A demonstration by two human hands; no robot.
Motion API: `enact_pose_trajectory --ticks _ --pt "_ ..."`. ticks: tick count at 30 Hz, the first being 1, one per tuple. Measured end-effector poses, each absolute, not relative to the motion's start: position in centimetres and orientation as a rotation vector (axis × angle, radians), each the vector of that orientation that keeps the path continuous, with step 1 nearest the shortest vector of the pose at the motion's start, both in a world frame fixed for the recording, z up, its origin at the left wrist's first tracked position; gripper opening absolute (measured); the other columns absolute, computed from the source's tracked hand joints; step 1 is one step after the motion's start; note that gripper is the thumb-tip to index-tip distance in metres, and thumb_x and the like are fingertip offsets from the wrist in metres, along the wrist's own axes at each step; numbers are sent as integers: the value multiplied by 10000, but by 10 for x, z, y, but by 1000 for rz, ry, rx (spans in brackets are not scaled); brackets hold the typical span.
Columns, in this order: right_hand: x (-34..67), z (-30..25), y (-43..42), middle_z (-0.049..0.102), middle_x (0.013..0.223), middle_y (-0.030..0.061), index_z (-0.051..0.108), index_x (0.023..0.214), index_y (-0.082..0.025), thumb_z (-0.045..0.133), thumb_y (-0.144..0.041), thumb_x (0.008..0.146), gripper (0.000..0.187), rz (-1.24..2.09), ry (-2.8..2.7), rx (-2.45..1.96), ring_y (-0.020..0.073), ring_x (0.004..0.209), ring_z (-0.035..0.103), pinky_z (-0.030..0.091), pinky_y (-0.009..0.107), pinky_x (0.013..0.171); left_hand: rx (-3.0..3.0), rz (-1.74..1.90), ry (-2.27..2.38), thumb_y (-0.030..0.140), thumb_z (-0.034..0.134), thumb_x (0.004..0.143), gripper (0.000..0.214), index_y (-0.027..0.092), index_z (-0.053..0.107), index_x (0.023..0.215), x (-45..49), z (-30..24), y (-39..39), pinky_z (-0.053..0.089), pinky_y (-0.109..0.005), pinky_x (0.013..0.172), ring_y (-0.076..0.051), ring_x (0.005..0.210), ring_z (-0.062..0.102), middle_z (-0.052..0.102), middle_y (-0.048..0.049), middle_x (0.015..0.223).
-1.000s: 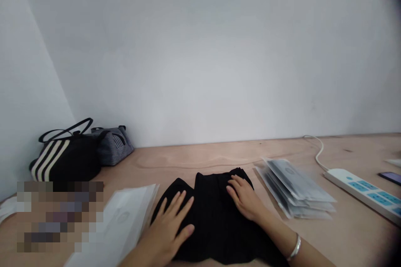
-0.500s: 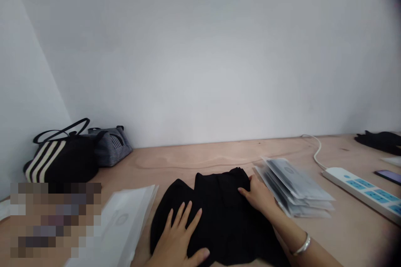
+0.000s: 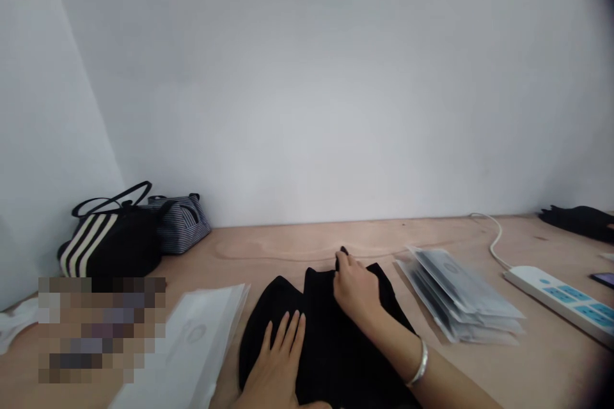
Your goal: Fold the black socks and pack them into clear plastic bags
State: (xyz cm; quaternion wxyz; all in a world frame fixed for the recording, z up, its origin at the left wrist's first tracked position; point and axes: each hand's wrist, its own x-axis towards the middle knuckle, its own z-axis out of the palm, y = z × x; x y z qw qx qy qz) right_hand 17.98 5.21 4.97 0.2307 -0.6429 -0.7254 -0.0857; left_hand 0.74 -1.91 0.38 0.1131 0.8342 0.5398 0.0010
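Observation:
A black cloth garment (image 3: pixel 330 351) lies on the wooden table in front of me, partly folded; its exact kind does not show. My left hand (image 3: pixel 278 358) rests flat on its left part, fingers stretched out. On the far edge of the cloth, my right hand (image 3: pixel 357 286) is closed around a bunched bit of the fabric, which pokes up past the fingers. A silver bangle (image 3: pixel 420 364) circles the right wrist. Left of the garment lies a white translucent plastic bag (image 3: pixel 187 339) with a round printed mark.
Several filled translucent bags (image 3: pixel 460 294) are stacked to the right. Beyond them sit a white power strip (image 3: pixel 566 297) with a cord, a phone (image 3: pixel 603 280) and a dark cloth (image 3: pixel 578 222). Black (image 3: pixel 115 246) and striped (image 3: pixel 177 227) bags stand at the back left, by the wall.
My right hand has moved left from the garment's right edge, carrying a folded bit of cloth with it. My left hand stays flat on the fabric, its fingers closer together. The view has shifted slightly.

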Motion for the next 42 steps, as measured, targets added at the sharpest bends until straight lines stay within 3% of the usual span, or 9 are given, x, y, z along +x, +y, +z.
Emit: enact_pose_trajectory --ticks 4,9,14,22,26,30,34,39,42 --pt "151 45 48 581 974 87 475 1088 -189 396 -345 855 291 -89 -2079 -1508 218 861 568 443 288 639 2455 -8 1590 814 398 574 1130 49 127 1360 5 -3 -17 43 -519 1052 -338 1301 7 55 -167 1422" --pt "196 20 67 555 1100 121 478 1149 -143 209 -307 925 386 7 -2157 -1442 211 1019 514 385 343 864 2456 -34 1602 788 410 596 1089 34 190 1350 3 -7 -14 49 -513 1055 -339 1296 -4 59 -172 1417" --pt "264 -13 90 474 1268 122 470 1234 -132 328 -422 883 476 101 -2404 -1386 233 1176 410 319 369 977 2413 -67 1653 771 442 590 1113 10 146 1347 7 3 -17 59 -486 1061 -332 1299 4 38 -179 1413" --pt "281 -30 105 339 1369 81 375 1310 -181 260 -454 895 510 100 -2519 -1339 223 1257 291 235 400 1036 2364 -33 1687 748 483 585 1130 21 82 1351 9 15 -25 89 -464 1060 -328 1301 -1 23 -184 1417" --pt "281 -33 106 344 1364 85 377 1309 -184 270 -452 893 506 82 -2510 -1334 235 1255 293 238 424 1032 2508 150 1619 707 427 691 927 198 66 1376 25 16 -22 65 -558 1024 -341 1291 -48 9 -130 1435" --pt "282 -35 106 343 1365 86 377 1308 -184 279 -451 892 504 68 -2503 -1323 234 1251 302 247 420 1029 2729 294 1456 649 304 804 616 353 223 1338 69 16 -2 0 -600 999 -306 1302 -40 60 -67 1446" --pt "281 -35 107 371 1348 90 387 1302 -180 282 -454 891 504 57 -2504 -1316 232 1248 307 253 416 1027 2683 241 1798 597 279 836 611 211 388 1297 100 15 24 -40 -551 1022 -293 1313 44 214 -131 1413" --pt "281 -32 104 350 1361 90 387 1302 -183 278 -456 891 505 91 -2486 -1349 233 1247 309 251 422 1024 2517 200 2257 513 290 834 692 22 309 1321 56 19 26 1 -527 1032 -324 1286 192 302 -214 1361" --pt "279 -29 101 348 1363 88 384 1304 -183 272 -450 893 502 107 -2490 -1363 230 1251 302 243 424 1026 2368 60 2403 512 294 811 699 -37 467 1207 13 24 17 -26 -544 1016 -391 1249 245 431 -260 1264"
